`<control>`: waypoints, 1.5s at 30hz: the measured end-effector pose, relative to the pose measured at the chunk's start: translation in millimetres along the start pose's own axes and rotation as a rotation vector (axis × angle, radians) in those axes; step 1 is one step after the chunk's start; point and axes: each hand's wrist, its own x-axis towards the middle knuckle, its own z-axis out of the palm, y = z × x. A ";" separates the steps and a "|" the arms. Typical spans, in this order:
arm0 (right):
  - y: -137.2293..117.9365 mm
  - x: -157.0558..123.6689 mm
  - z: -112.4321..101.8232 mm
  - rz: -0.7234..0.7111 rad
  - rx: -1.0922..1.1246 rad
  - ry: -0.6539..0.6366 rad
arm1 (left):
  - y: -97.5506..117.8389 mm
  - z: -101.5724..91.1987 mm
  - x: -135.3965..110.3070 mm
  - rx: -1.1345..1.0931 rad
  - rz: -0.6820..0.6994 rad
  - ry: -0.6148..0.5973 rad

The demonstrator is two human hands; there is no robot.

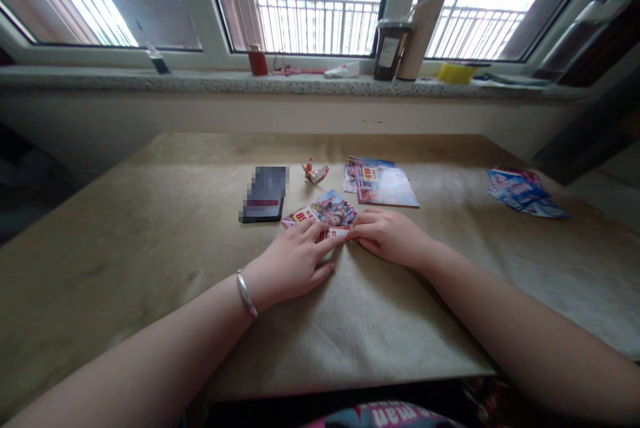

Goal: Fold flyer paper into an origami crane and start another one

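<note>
A sheet of colourful printed paper (330,207), folded along its near edge, lies flat on the table in front of me. My left hand (300,258) rests on its near left part with the fingers stretched out, pressing it down. At its right corner my right hand (385,235) has its fingers pressed together on the paper's edge. My fingers cover much of the near edge. Just beyond the sheet stands a small folded paper figure (315,173), red and white. To the left lies a dark phone (265,195), its screen blurred.
Several printed sheets (387,187) lie beyond my right hand. Another pile of blue and pink printed papers (525,193) is at the table's right. Behind the table (150,228), a stone windowsill (210,81) holds a dark jar (391,51), a cardboard tube (427,21) and a red bottle (257,61).
</note>
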 end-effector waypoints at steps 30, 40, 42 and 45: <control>0.2 1.6 -5.1 -0.058 -0.082 -0.021 | 0.3 -3.4 1.7 0.022 0.044 -0.004; 2.9 0.2 -8.1 -0.046 -0.097 -0.057 | 0.6 -4.2 2.8 0.012 0.032 -0.021; 4.4 -0.8 -8.4 -0.039 -0.103 -0.063 | 0.6 -4.2 2.8 0.014 0.026 -0.026; 6.0 -2.4 -10.8 -0.015 -0.099 -0.067 | 0.4 -3.4 2.3 0.006 0.023 -0.023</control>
